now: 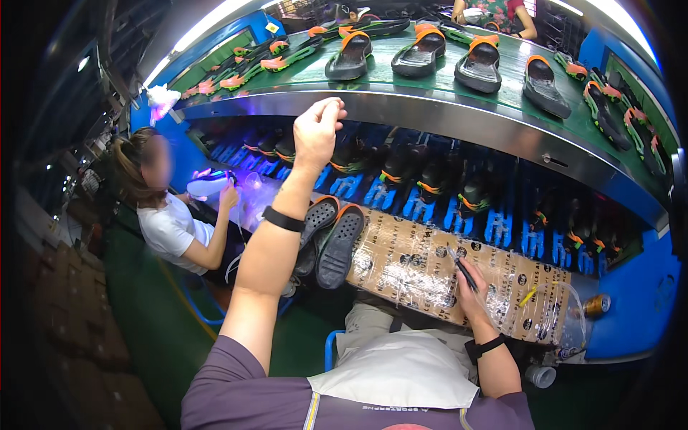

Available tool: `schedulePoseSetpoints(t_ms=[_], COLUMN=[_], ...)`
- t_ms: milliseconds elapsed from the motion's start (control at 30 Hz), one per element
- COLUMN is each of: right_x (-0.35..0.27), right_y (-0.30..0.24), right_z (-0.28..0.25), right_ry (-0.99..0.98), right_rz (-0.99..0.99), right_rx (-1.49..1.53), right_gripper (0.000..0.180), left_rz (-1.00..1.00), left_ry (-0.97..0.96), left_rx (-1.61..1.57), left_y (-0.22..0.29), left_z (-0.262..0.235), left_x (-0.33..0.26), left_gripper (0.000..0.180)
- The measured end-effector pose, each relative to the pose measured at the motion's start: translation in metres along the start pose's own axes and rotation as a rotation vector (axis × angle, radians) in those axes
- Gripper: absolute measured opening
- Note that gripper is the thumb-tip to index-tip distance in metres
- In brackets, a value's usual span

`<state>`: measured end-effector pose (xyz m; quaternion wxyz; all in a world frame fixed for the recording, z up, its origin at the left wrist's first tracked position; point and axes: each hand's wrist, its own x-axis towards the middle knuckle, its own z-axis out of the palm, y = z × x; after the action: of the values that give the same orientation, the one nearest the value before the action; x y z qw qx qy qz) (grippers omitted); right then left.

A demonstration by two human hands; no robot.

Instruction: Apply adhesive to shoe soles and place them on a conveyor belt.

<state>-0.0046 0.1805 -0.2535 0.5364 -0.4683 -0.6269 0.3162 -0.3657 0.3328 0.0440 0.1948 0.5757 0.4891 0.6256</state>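
Note:
My left hand (317, 136) is raised in front of the steel edge of the conveyor, its fingers pinched together; anything between them is too small to make out. In my right hand (473, 292) is a slim tool with a black handle and a narrow metal tip (464, 272), held above the cardboard-covered bench (408, 283). Beside my left forearm lie dark shoe soles with orange edges; the nearer sole (340, 247) has a perforated heel, and another sole (319, 218) lies partly hidden behind it and my arm.
Black and orange shoes (480, 64) line the green conveyor (380, 61). Underneath, more shoes sit on blue holders (380, 193). A person (179, 222) works at the left under purple light. A can (596, 305) and a clear tube (582, 315) are at the bench's right end.

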Motion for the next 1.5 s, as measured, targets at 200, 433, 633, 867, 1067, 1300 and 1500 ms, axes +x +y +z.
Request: schedulePoseSetpoints(t_ms=[200,433,633,867,1067,1300,1500], right_x=[-0.005,0.002,0.010,0.014,0.012,0.011,0.009], right_y=[-0.008,-0.013,-0.010,-0.008,-0.004,-0.007,-0.011], right_z=[0.001,0.001,0.000,-0.003,0.001,0.000,0.002], right_ry=[-0.074,-0.094,-0.175,-0.223,-0.224,-0.239,-0.218], right_rz=[0.014,0.008,0.040,0.101,0.149,0.105,0.089], right_rx=[-0.074,-0.111,-0.111,-0.119,-0.097,-0.104,-0.090], right_gripper=[0.032,0.034,0.035,0.035,0.035,0.032,0.034], left_rz=[0.448,0.054,-0.012,0.092,0.319,0.378,0.006], left_ry=[0.162,-0.304,-0.198,-0.132,-0.200,-0.353,0.008], left_rx=[0.643,0.765,0.421,1.976,1.944,1.596,1.306], left_y=[0.005,-0.025,-0.076,-0.112,-0.124,-0.058,0.001], left_z=[-0.004,-0.003,-0.047,-0.115,-0.149,-0.133,-0.144], left_x=[0.073,0.163,0.235,0.289,0.306,0.254,0.217], left_gripper=[0.054,0.080,0.077,0.062,0.040,0.029,0.048])
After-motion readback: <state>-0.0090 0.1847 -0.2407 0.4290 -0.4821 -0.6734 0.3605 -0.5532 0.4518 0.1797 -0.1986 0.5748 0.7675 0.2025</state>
